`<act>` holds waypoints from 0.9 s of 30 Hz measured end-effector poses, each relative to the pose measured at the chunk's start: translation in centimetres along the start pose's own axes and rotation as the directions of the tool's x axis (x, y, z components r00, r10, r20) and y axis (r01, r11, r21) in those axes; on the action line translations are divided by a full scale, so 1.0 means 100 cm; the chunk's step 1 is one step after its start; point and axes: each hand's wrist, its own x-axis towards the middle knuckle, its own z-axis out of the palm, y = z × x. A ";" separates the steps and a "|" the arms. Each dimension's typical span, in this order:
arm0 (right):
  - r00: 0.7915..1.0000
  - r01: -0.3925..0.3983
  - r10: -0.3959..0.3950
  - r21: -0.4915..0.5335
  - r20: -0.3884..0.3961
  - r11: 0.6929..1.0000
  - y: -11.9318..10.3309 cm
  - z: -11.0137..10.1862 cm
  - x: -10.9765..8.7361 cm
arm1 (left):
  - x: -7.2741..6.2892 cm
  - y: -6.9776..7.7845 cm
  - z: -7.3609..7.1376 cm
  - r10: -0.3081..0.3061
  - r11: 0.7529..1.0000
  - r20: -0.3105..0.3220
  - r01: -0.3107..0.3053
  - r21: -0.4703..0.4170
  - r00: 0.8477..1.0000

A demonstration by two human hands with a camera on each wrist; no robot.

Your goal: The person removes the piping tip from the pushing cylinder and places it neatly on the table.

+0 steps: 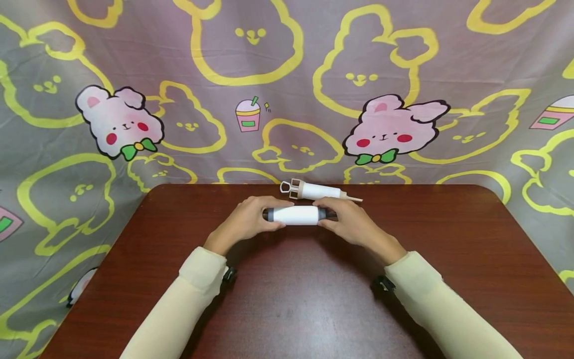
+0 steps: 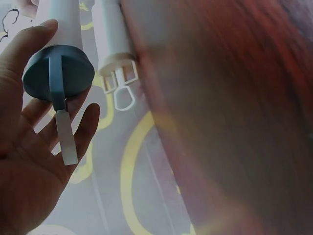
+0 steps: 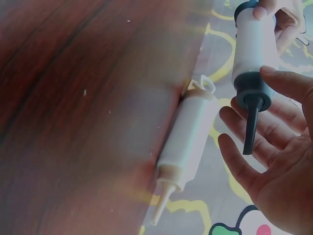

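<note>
A white-barrelled syringe (image 1: pixel 296 215) with dark grey ends is held level, crosswise, above the table. My left hand (image 1: pixel 248 217) pinches its left end between thumb and fingers; in the left wrist view a dark end cap (image 2: pixel 58 73) carries a bar and a pale strip. My right hand (image 1: pixel 354 222) holds the other end, where a thin dark nozzle (image 3: pixel 251 129) sticks out toward the palm in the right wrist view. Just behind lies a second white syringe (image 1: pixel 320 192) with beige ends, its loop handle to the left and its tapered tip to the right. Neither hand touches it.
The dark red-brown wooden table (image 1: pixel 287 299) reaches back to a hanging cloth (image 1: pixel 278 99) printed with cartoon bears and rabbits. The second syringe lies near the table's back edge, close to the cloth. Both forearms rise from the front in pale sleeves (image 1: pixel 179 299).
</note>
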 end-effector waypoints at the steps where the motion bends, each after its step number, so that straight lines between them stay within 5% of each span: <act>1: 1.000 0.005 -0.005 0.002 -0.006 1.000 0.000 -0.001 -0.001 | -0.001 0.001 -0.001 0.006 1.000 -0.005 -0.006 -0.001 1.000; 27: 0.999 0.007 -0.001 0.164 -0.040 0.986 -0.006 -0.020 -0.017 | -0.013 0.026 -0.010 0.073 0.997 -0.050 -0.072 0.022 0.996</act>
